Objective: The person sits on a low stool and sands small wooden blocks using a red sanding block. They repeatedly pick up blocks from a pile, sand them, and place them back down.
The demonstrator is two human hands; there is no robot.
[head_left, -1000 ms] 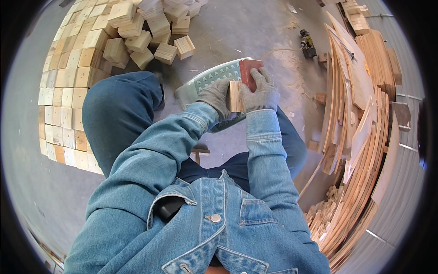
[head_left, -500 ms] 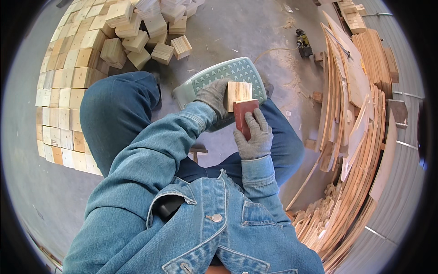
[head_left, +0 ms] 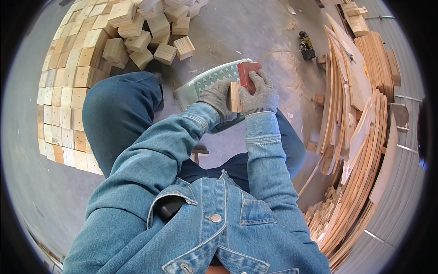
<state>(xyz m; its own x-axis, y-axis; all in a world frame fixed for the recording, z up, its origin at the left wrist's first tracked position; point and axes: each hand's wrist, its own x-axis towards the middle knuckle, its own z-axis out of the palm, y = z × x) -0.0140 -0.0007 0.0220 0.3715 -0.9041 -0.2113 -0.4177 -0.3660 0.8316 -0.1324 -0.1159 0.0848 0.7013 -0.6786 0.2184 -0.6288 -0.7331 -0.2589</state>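
My left hand point(head_left: 217, 97), in a grey glove, is closed around a light wooden block point(head_left: 235, 99) held above a pale green plastic step stool point(head_left: 186, 93). My right hand point(head_left: 260, 95), gloved the same way, grips a flat reddish-brown sanding block point(head_left: 247, 75). The sanding block lies over the far part of the wooden block, its far end reaching past it. Part of the wooden block is hidden behind the sanding block and my right hand.
To the left stands a large stack of wooden blocks point(head_left: 64, 96), with several loose blocks point(head_left: 164, 53) at its near right. A yellow and black power drill point(head_left: 306, 45) lies on the dusty floor. Long boards and thin wood strips point(head_left: 365, 150) are piled on the right.
My right hand has pushed the sanding block away from me, along the wooden block. The wooden block looks turned, and my left hand keeps its hold, nearly in place.
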